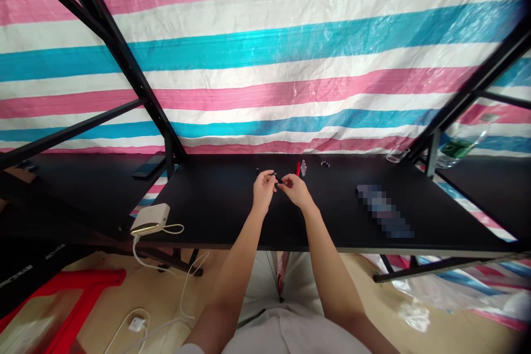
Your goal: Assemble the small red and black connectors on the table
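Observation:
Both hands meet over the middle of the black table (pixel 215 199). My left hand (pixel 263 191) and my right hand (pixel 294 190) pinch a small dark piece (pixel 277 179) between them, one at each side; its exact shape is too small to tell. Just beyond my right hand lie a red pen-like item (pixel 297 168) and some clear small pieces (pixel 304 168). A tiny dark part (pixel 257 170) is behind my left hand. Farther right, small dark and shiny bits (pixel 325 164) rest near the table's back edge.
A white box-shaped device (pixel 150 218) with a cable sits at the table's left front. On the right lies a blurred-out flat object (pixel 384 211). A clear round item (pixel 397 155) stands at the back right. Black metal frame bars (pixel 143 86) rise on both sides before a striped sheet.

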A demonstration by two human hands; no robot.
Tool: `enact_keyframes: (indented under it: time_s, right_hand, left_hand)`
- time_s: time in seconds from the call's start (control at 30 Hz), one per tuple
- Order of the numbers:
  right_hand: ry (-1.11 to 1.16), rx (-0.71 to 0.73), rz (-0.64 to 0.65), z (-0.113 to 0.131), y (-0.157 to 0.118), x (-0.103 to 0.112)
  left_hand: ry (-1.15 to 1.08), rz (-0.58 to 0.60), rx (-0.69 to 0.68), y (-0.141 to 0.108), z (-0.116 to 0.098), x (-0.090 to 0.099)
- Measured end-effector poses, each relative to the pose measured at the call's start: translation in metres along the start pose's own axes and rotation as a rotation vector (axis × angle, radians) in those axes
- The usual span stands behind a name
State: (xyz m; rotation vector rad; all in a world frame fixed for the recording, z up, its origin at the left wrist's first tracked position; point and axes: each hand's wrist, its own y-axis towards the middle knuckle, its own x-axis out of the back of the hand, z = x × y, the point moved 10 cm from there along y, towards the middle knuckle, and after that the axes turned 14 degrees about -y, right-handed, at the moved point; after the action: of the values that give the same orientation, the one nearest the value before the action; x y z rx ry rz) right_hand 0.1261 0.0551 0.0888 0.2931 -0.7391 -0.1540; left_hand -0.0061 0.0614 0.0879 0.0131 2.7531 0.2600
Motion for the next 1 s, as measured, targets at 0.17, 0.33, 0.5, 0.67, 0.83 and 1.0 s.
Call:
enact_keyframes:
  time_s: [0.17,0.33,0.5,0.67,0.83,1.0]
  right_hand:
    - [-0.062,-0.104,0.041,-0.014,0.005,-0.019]
    - [-0.111,-0.185,0.042,-0.027,0.014,-0.04]
    - [-0.191,-0.22,0.047,-0.033,0.024,-0.06]
    - [-0.257,-0.246,0.059,-0.035,0.032,-0.073]
    - [-0.331,-0.246,0.089,-0.031,0.041,-0.087]
    - [-0.397,-0.248,0.102,-0.026,0.051,-0.097]
  left_hand:
    - [0.069,-0.235,-0.013,0.0,0.015,0.057]
    - [0.1,-0.348,-0.028,-0.004,0.026,0.094]
    - [0.12,-0.298,-0.037,-0.004,0.03,0.094]
    - [0.128,-0.282,-0.047,-0.004,0.03,0.093]
    - [0.111,-0.296,-0.047,-0.003,0.03,0.095]
    - [0.105,-0.293,-0.037,-0.001,0.031,0.097]
